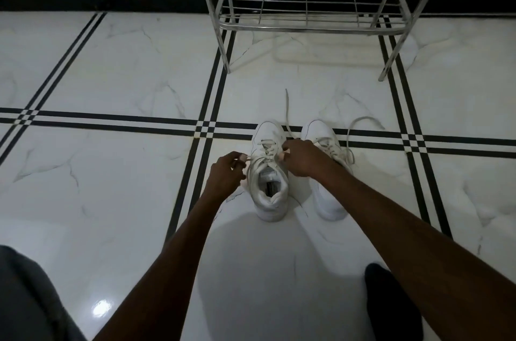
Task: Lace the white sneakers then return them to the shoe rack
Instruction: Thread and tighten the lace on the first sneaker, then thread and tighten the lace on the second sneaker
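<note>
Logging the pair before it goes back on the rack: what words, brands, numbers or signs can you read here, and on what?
None can be read.
Insole label inside the left sneaker: a dark patch with pale marks, too small and blurred to read.
Right sneaker, shoe rack, floor tiles: no text visible.
</note>
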A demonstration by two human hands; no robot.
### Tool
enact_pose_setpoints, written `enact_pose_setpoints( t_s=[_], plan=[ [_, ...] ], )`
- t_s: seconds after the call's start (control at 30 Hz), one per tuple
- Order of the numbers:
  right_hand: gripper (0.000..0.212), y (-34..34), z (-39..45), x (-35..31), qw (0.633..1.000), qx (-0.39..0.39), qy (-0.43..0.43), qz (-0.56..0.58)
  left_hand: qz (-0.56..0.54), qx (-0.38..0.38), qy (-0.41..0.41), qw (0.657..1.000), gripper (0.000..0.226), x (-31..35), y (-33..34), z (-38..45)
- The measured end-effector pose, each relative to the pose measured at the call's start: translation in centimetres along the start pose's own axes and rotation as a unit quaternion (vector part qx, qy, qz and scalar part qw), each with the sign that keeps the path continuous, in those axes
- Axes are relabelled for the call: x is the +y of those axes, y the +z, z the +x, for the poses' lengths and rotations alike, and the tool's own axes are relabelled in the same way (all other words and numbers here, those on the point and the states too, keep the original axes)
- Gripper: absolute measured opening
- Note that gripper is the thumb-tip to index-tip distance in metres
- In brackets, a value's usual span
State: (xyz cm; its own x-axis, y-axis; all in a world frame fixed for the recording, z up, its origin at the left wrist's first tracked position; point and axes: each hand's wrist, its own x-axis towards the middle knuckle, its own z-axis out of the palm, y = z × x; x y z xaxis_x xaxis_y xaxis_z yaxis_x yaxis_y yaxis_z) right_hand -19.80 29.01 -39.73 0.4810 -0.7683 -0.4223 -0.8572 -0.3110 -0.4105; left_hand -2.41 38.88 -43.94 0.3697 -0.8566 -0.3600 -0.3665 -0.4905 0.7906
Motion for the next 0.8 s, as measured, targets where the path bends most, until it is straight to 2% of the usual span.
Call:
enact_pose_setpoints(
  t_s=[0.1,0.17,0.27,0.4,0.43,0.5,0.6,0.67,0.73,0.8],
  plan=[
    [0.023,-0.3,0.2,0.3,0.987,-0.050,0.048,0.146,-0.154,-0.068,-0.093,0.981,0.049,1.2,0.5,-0.9],
    [0.015,0.0,0.2,0.4,0.967,-0.045,0.069,0.243,-0.174,-0.085,-0.092,0.977,0.051,1.4,0.6,-1.2],
    [0.028,0.9,-0.1,-0.5,0.933,-0.026,0.082,0.350,-0.187,-0.067,-0.083,0.977,0.054,1.0,-0.1,-1.0],
    [0.017,2.5,0.3,-1.8,0.917,-0.031,0.074,0.391,-0.180,-0.027,-0.101,0.978,0.062,0.1,-1.9,0.1],
    [0.015,2.8,0.5,-1.8,0.923,-0.028,0.069,0.378,-0.173,-0.015,-0.103,0.979,0.061,0.1,-2.1,0.3],
    [0.026,3.2,0.9,-1.6,0.942,-0.007,0.064,0.330,-0.117,0.021,-0.095,0.988,0.057,0.4,-2.2,0.6],
    [0.031,2.3,1.0,-0.4,0.951,0.024,0.063,0.302,0.080,0.150,-0.031,0.985,0.063,1.3,-1.4,1.3],
    [0.027,0.8,1.0,1.2,0.950,0.062,0.051,0.301,0.131,0.223,0.064,0.964,0.050,2.9,-0.3,1.4],
    [0.019,-1.1,0.7,3.1,0.941,0.097,0.042,0.321,0.110,0.220,0.161,0.956,0.032,5.1,1.5,1.4],
    [0.013,-3.1,0.0,5.0,0.932,0.127,0.038,0.338,0.066,0.149,0.191,0.968,0.021,7.3,3.6,0.8]
  ],
)
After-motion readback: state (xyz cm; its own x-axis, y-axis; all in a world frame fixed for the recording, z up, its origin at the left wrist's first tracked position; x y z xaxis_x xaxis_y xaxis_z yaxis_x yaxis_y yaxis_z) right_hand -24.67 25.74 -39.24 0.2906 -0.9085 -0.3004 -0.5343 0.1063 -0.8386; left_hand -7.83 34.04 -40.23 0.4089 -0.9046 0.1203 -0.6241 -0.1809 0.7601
